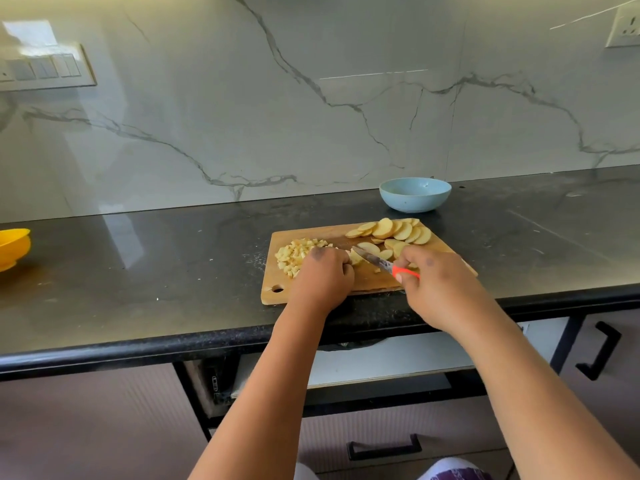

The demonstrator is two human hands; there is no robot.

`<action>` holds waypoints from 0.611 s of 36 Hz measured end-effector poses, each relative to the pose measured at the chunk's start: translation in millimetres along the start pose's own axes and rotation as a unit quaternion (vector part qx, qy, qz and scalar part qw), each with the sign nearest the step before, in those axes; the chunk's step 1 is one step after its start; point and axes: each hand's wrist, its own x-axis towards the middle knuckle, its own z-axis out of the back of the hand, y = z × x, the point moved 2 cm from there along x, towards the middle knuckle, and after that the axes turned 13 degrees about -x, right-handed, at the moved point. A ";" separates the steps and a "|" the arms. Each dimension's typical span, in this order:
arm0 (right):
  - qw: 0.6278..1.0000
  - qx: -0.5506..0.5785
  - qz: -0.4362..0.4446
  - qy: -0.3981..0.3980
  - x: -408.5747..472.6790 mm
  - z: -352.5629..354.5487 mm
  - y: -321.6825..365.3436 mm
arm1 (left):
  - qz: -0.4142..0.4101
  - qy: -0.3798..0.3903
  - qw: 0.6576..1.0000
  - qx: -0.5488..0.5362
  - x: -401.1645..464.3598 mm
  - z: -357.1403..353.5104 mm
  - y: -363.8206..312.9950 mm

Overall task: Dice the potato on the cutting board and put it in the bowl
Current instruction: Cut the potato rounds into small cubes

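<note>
A wooden cutting board lies on the black counter near its front edge. Round potato slices are fanned along the board's far right side. A heap of diced potato sits at the board's left. My left hand curls over a small stack of slices in the middle of the board and holds it down. My right hand grips a knife by its orange handle, the blade pointing left at that stack. A light blue bowl stands behind the board by the wall.
A yellow bowl sits at the far left of the black counter. The marble wall rises right behind the blue bowl. Drawers with black handles are below the counter edge.
</note>
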 end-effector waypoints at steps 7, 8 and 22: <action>0.999 -0.034 0.009 0.015 14.7 -27.7 15.7 | -0.007 -0.001 1.000 0.006 -1.7 1.4 -2.0; 0.999 -0.039 0.009 0.017 17.1 -28.8 17.9 | -0.009 0.002 1.000 0.007 -1.5 2.0 -2.5; 0.989 0.025 -0.024 0.143 3.9 9.1 -29.8 | -0.027 -0.026 0.998 0.054 -9.0 7.5 -3.7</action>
